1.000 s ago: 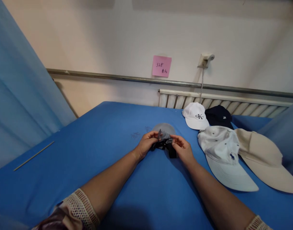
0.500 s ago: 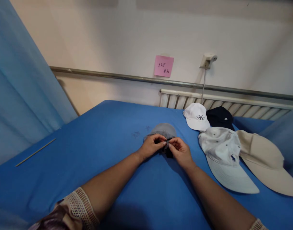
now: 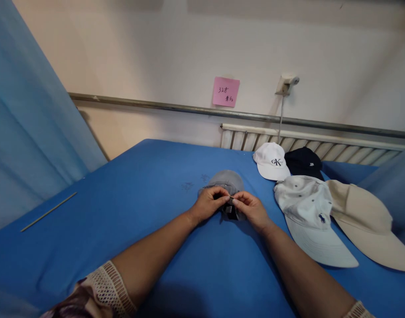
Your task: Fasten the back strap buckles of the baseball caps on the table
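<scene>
A grey cap (image 3: 229, 177) lies on the blue-covered bed in front of me, its brim pointing away and its dark inside partly showing below my fingers. My left hand (image 3: 209, 203) pinches the cap's near edge from the left, thumb against fingertips. From the right, my right hand (image 3: 250, 208) pinches the same edge, which looks like the back strap. The two sets of fingertips almost meet, and they cover most of the strap between them.
To the right sit a white cap (image 3: 271, 160), a navy cap (image 3: 302, 160), a pale mint cap (image 3: 307, 212) and a beige cap (image 3: 363, 212). A thin stick (image 3: 49, 212) lies at the left on the blue sheet (image 3: 139, 185). Behind are a radiator (image 3: 249, 139) and a metal rail (image 3: 162, 106).
My hands have come together at the cap's edge. The cap's back part, earlier spread with its dark inside facing up, has turned, and more grey fabric now shows.
</scene>
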The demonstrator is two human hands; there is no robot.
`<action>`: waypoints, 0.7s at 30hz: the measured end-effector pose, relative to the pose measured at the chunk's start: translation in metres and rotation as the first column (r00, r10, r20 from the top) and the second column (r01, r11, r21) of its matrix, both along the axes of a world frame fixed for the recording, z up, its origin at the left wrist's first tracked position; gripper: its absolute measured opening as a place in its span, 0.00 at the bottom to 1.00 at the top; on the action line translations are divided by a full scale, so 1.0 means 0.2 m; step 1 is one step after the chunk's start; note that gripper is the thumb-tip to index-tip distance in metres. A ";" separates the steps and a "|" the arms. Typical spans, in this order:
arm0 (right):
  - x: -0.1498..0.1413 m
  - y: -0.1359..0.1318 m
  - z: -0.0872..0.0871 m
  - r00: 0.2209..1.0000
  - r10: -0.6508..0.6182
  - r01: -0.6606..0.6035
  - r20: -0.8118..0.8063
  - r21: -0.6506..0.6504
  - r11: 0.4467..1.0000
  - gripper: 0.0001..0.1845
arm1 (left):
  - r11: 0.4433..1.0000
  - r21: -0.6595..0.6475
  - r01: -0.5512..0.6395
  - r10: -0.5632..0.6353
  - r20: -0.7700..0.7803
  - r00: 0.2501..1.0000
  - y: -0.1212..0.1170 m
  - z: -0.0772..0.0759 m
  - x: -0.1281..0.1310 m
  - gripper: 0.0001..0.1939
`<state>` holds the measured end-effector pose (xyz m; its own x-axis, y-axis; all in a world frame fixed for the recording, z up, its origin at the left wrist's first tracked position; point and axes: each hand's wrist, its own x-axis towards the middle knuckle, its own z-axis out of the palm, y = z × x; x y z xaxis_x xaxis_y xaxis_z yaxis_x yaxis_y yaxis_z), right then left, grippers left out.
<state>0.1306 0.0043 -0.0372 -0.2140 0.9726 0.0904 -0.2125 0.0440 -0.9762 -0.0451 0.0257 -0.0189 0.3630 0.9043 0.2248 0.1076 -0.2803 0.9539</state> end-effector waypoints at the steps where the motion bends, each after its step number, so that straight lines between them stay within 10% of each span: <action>1: 0.00 0.00 0.00 1.000 -0.003 0.003 -0.004 -0.006 1.000 0.18 | 1.000 0.008 0.003 -0.003 -0.013 1.000 0.00 0.01 0.00 0.10; 21: 0.03 0.01 -0.02 0.985 0.108 -0.113 -0.136 -0.032 0.993 0.18 | 0.997 0.082 0.004 -0.002 -0.032 0.999 -0.01 0.01 0.01 0.09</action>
<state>0.1367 0.0054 -0.0413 -0.3086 0.9471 0.0878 -0.3431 -0.0248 -0.9390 -0.0437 0.0238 -0.0159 0.3740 0.8822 0.2861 0.1369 -0.3577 0.9238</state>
